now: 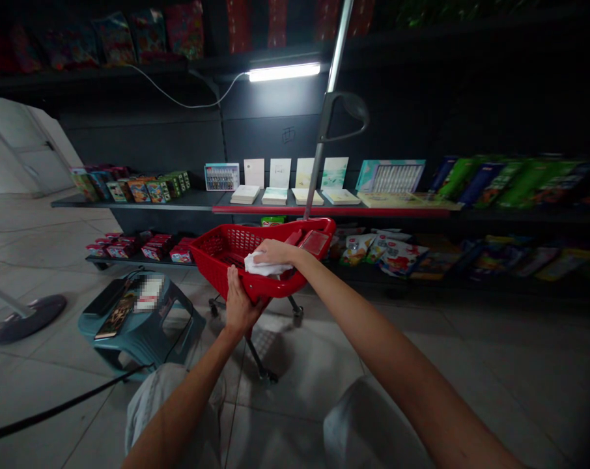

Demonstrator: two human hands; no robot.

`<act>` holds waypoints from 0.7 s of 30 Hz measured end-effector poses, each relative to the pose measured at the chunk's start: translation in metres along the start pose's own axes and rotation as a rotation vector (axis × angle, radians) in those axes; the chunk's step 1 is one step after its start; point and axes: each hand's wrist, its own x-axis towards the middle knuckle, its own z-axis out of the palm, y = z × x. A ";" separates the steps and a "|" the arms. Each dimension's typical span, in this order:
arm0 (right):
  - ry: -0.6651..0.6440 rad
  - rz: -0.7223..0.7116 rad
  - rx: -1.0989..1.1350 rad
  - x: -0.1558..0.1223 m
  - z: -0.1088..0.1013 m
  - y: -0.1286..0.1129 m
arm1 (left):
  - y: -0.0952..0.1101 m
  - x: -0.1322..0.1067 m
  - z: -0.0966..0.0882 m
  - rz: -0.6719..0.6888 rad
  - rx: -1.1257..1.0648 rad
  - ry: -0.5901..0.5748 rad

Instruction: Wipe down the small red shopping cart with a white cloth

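Observation:
A red plastic shopping cart (pixel 219 267) with a perforated basket stands in front of me on dark legs with casters. My right hand (pixel 275 253) is closed on a white cloth (pixel 268 266), pressing it against the basket's near rim. Folds of the cloth hang out past the fingers. Against the outer near side of the basket, my left hand (pixel 241 309) grips the wall, fingers pointing up to the rim and thumb lower down. A red flap with a clear panel (pixel 314 242) sits at the basket's right end.
Behind the cart runs a dark shelf with a red front edge (pixel 275 210), bearing notebooks and pen sets. Bagged snacks (pixel 402 256) fill the lower right. To the left stands a teal stool (pixel 146 332) with phone-like items on it. A metal pole (pixel 319 150) rises behind the basket.

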 end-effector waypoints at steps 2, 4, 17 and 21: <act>0.007 -0.011 0.089 0.000 0.002 0.005 | 0.000 0.000 0.000 -0.002 -0.029 0.005; 0.018 -0.029 0.160 0.000 0.005 0.010 | 0.001 -0.001 0.000 -0.004 -0.063 0.010; 0.810 -0.197 0.067 -0.008 0.009 0.010 | -0.007 -0.002 -0.017 -0.061 -0.182 -0.035; 0.842 -0.109 -0.035 -0.053 0.013 0.040 | -0.011 -0.002 -0.016 -0.082 -0.218 -0.039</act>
